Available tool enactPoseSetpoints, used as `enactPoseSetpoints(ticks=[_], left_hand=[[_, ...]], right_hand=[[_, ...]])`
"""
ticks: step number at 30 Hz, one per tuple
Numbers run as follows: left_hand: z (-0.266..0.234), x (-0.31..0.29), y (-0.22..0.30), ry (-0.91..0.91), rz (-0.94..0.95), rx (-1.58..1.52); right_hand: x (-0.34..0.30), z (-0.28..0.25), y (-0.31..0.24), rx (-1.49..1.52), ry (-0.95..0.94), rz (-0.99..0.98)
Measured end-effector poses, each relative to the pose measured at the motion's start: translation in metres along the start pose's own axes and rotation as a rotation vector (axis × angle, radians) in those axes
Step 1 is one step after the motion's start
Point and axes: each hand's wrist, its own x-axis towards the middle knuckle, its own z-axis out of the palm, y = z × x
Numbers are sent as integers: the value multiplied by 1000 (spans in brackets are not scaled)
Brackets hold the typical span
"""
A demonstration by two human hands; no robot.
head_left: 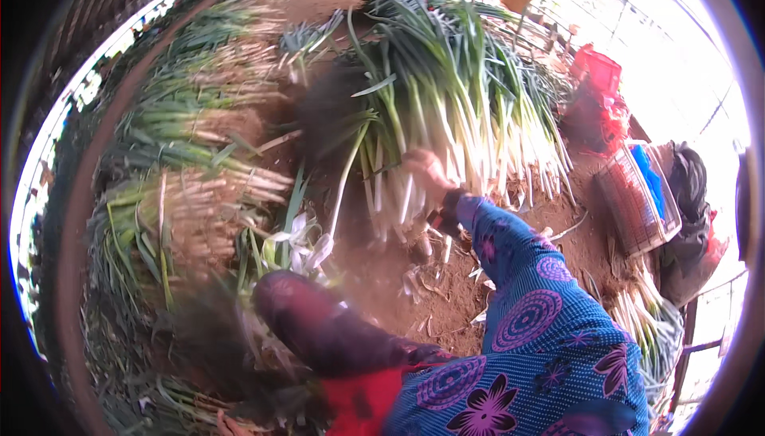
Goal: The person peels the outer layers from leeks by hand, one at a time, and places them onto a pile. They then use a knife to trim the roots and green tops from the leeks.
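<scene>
A big heap of long green onions [478,109] lies in front of me, pale stalks toward me and green leaves pointing away. My right hand [428,173], coming from a blue patterned sleeve with a dark band at the wrist, is at the stalks on the heap's near left side. Its fingers are blurred, so I cannot tell whether they grip a stalk. A single green onion [343,177] slants down left of the hand. Peeled white leaf bits [293,238] lie near my dark red trouser leg [319,320]. My left hand does not show.
Rows of green onions [191,101] cover the left side. At right stand a crate [637,201] with blue material in it, a dark bag [692,189] and a red net sack [594,113]. More onions [641,316] lie below the crate. Scraps litter the brown soil [390,300].
</scene>
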Motion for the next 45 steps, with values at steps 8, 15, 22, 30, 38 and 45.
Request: enactPoseSetpoints(ticks=[8, 15, 22, 30, 38, 45], left_hand=[[-10, -54, 155, -902, -36, -398], [-130, -19, 68, -416, -251, -447], [-192, -32, -26, 544, -782, -832], [-206, -24, -19, 497, -803, -588], [-206, -23, -13, 453, -824, -612], [-189, -16, -2, 398, -827, -647]], right_hand=[[-47, 300, -73, -156, -629, 362], [-136, 476, -25, -127, -1141, 619], [-280, 566, 109, -282, -1284, 990], [-384, 612, 280, -636, -1548, 801], [-445, 572, 301, -965, -1578, 246], [-448, 408, 224, -625, -2305, -110]])
